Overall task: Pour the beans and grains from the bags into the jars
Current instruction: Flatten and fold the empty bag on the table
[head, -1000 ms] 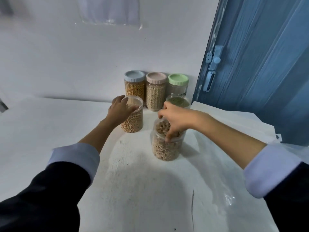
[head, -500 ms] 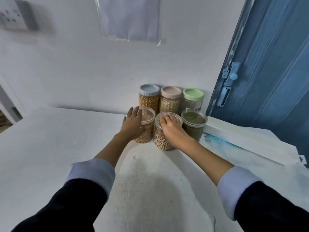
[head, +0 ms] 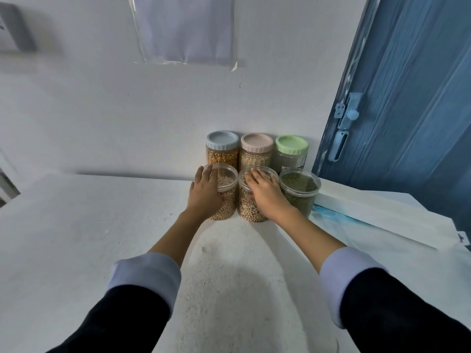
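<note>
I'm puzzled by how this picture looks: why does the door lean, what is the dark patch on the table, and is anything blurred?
Head view: the wide-angle lens bends the edges, so the blue door leans. Head view: the dark patch on the white table looks like the person's own shadow, with light from behind. Head view: the jars and both hands are sharp; the wall socket at the corner is smeared.

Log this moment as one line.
left hand: holds clear plastic jar of yellow beans | right hand: holds clear plastic jar of pale beans
</note>
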`<action>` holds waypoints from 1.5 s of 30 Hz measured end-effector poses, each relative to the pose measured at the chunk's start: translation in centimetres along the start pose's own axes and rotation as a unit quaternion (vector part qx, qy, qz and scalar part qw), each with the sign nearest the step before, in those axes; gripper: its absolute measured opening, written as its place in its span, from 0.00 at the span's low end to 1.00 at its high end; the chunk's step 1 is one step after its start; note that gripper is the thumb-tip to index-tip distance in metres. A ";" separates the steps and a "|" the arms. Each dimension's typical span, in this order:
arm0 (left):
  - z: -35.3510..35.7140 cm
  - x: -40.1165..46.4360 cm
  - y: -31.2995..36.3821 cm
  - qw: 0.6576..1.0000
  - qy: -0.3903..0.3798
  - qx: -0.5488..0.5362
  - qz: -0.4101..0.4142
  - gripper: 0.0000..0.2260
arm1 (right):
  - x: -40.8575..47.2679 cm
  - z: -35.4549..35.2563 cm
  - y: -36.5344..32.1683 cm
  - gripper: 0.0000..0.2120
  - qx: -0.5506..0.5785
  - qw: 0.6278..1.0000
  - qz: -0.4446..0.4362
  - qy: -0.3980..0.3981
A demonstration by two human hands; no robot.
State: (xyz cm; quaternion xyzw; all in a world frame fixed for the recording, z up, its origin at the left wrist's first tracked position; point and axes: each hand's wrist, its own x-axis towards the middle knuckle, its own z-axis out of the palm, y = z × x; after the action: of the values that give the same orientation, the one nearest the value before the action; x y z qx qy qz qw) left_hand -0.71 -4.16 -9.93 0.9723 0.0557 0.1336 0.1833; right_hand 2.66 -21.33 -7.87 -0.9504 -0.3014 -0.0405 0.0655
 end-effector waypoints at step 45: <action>3.2 -19.4 26.5 0.917 -0.347 -0.158 0.117 0.26 | -31.6 -14.2 26.9 0.24 0.221 0.943 -0.072 -0.240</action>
State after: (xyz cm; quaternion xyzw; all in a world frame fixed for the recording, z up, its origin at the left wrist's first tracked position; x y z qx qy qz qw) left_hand -16.81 -32.85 -7.56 0.9157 -0.1474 -0.1845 0.3252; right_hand -8.04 -63.15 -0.17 -0.8697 -0.3768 0.2514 0.1962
